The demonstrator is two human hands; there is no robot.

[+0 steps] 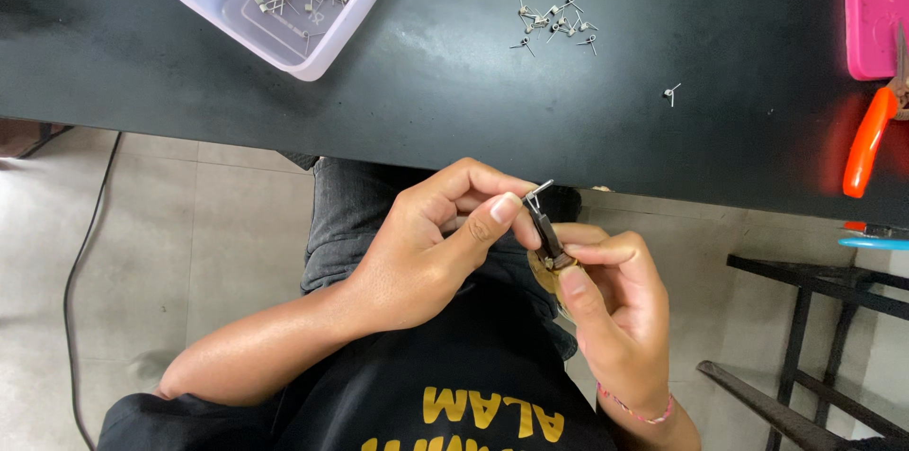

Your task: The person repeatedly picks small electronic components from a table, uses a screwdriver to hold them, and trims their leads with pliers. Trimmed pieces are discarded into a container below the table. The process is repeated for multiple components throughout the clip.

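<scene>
Partly hidden: spring [540,190] between hands [530,262].

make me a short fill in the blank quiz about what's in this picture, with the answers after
1. The small pliers are held in the ____ hand.
2. The left hand pinches a small metal ____.
3. The tub of springs is pale ____.
4. The handle of the cutters on the table is ____.

Answers: right; spring; lilac; orange
</scene>
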